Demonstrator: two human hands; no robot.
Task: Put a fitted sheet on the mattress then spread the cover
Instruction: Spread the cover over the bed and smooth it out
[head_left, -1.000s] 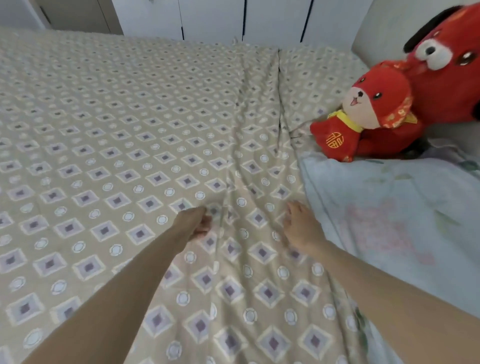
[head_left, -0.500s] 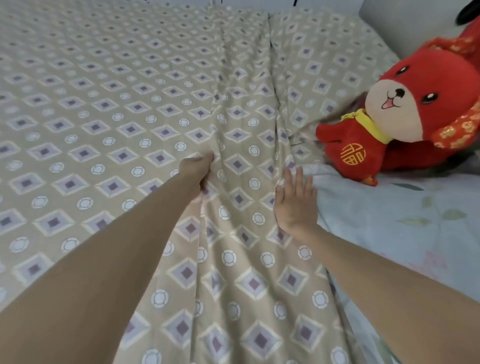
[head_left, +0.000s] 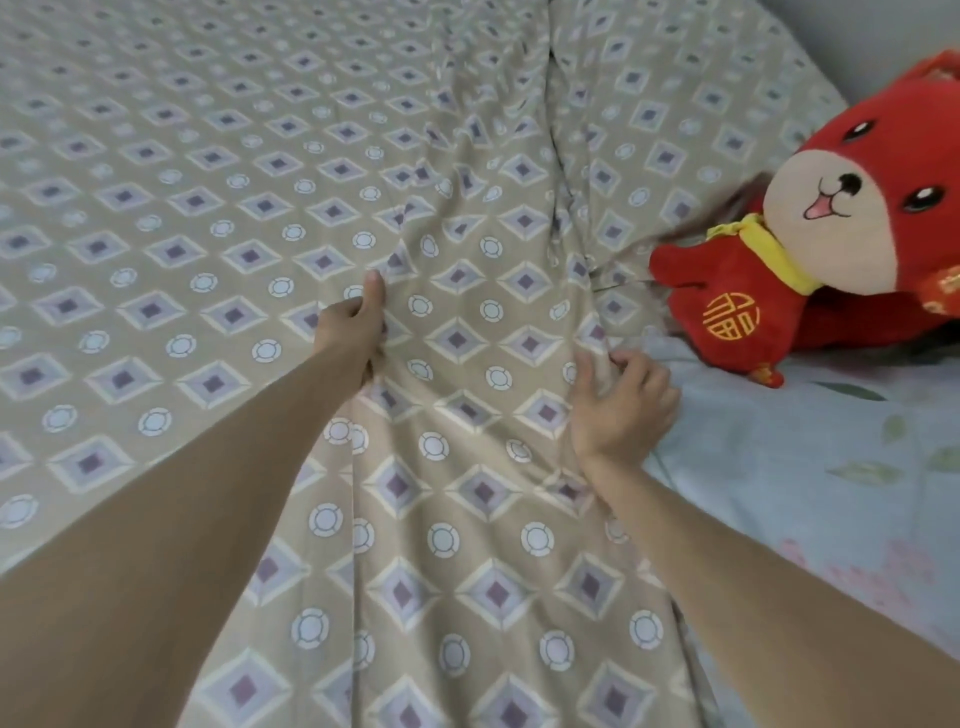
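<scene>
at the creased cover (head_left: 208, 156), left hand (head_left: 356, 325) and right hand (head_left: 621, 408) pinch fabric, likely to tug it flat.

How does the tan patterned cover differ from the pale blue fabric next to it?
The tan cover carries rows of diamonds and circles; the pale blue fabric shows faint leaves and pink blooms. The tan cover is creased into long folds; the pale blue fabric lies smoother. The left hand and the right hand grip the tan cover, not the pale blue fabric. Both are printed bedding cloths.
</scene>
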